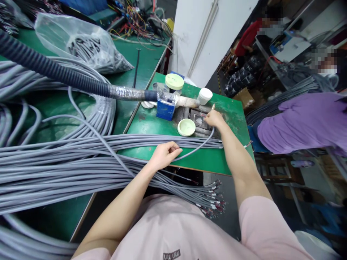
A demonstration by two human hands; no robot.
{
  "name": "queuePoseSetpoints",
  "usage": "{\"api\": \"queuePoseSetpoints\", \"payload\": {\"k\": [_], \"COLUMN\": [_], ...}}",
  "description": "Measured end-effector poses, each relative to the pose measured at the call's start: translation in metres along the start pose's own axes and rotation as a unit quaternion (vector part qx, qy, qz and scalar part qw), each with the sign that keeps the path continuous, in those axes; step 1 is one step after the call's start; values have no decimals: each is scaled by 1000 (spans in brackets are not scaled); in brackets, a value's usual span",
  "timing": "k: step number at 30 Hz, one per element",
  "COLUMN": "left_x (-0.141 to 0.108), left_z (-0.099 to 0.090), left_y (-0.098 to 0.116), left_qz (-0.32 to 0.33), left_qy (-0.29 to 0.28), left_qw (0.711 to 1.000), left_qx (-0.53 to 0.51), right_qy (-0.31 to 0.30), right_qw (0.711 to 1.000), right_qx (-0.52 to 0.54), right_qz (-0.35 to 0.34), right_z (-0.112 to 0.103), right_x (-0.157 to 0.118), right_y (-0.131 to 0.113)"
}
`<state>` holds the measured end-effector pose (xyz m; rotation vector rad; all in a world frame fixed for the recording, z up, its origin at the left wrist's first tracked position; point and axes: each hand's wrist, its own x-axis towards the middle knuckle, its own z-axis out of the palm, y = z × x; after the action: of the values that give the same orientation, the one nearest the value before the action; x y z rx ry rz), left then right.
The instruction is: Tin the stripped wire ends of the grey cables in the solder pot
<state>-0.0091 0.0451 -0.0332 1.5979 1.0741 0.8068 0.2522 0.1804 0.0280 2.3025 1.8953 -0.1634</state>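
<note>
My right hand (214, 118) is closed on the end part of a grey cable (199, 146), over the dark square plate of a soldering pot (200, 119). The same cable curves down to my left hand (166, 154), whose fingers are wrapped round it above the green table's front edge. An open pale green round container (186, 127) stands left of the pot. Above the pot ends the taped nozzle (188, 102) of a dark corrugated hose, resting at a blue box (165, 109). What the cable's tip touches is too small to tell.
Bundled grey cables (67, 169) cover the left side and run along the front edge. Behind the pot stand a white jar (205, 96) and a green-lidded container (174, 81). A person in purple (300, 121) is at the right.
</note>
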Motion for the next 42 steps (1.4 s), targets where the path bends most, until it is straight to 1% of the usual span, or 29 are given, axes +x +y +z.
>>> {"api": "queuePoseSetpoints", "payload": {"k": [7,23,26,29,32,34,36,38,42], "left_x": [0,-1,0,0,0,0,-1,-1,-3], "left_z": [0,0,0,0,0,0,1,1,5], "left_y": [0,-3,-3,-4,-4,-4,-4,-5,-7], "left_qz": [4,9,9,11,13,15,23,34,55], "left_qy": [-2,1,2,4,7,9,11,16,25], "left_qw": [1000,1000,1000,1000,1000,1000,1000,999,997], "left_qx": [3,-1,-2,1,2,6,15,27,47], "right_qy": [12,-3,2,15,53,93,120,129,131], "right_qw": [1000,1000,1000,1000,997,987,964,938,896], "right_qx": [1,-3,1,7,41,114,211,295,400], "right_qz": [-12,5,4,-6,-37,-72,-106,-128,-140], "right_z": [-11,4,3,-3,-12,-18,-21,-23,-23], "right_x": [-7,4,5,-1,-18,-38,-62,-88,-136], "right_y": [1,-1,-1,0,2,3,3,2,-5]}}
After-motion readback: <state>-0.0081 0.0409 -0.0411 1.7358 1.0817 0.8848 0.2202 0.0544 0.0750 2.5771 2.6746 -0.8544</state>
